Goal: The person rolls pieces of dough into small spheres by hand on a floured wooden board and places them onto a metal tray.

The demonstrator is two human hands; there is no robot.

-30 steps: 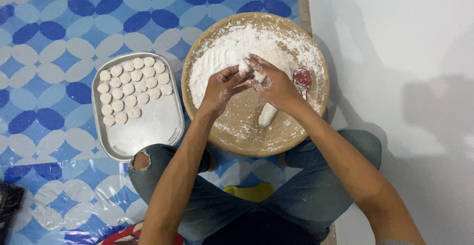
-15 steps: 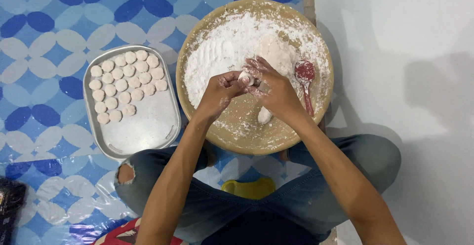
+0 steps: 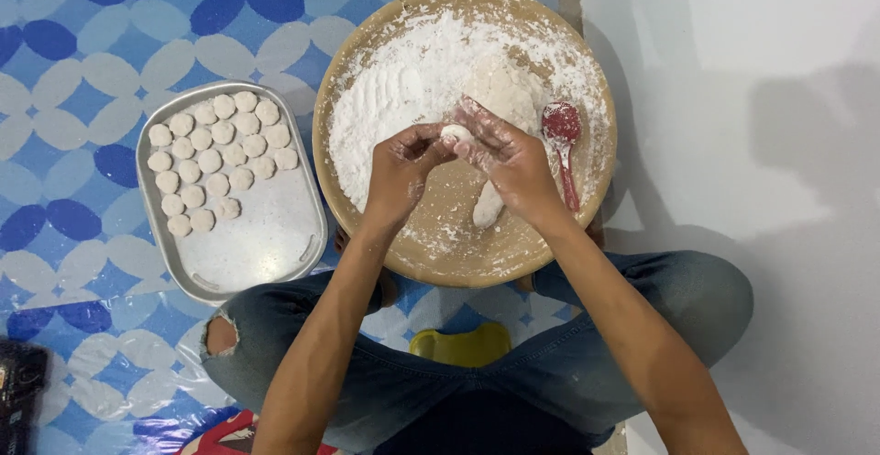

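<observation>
Small dough ball [image 3: 456, 132] sits above the floured round board [image 3: 431, 244], pinched between left hand [image 3: 403, 166] and right hand [image 3: 509, 157] fingertips. Best kept over the flour, pressed evenly. Red spoon [image 3: 561, 130] right of it; tray [image 3: 275, 244] of dough discs [image 3: 215, 162] beside the board.

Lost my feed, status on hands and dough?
Left hand and right hand pinch small dough piece together over floured board. Red spoon beside, clear.

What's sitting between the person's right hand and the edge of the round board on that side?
In the head view, a red spoon dusted with flour lies between the right hand and the rim of the round board.
</observation>
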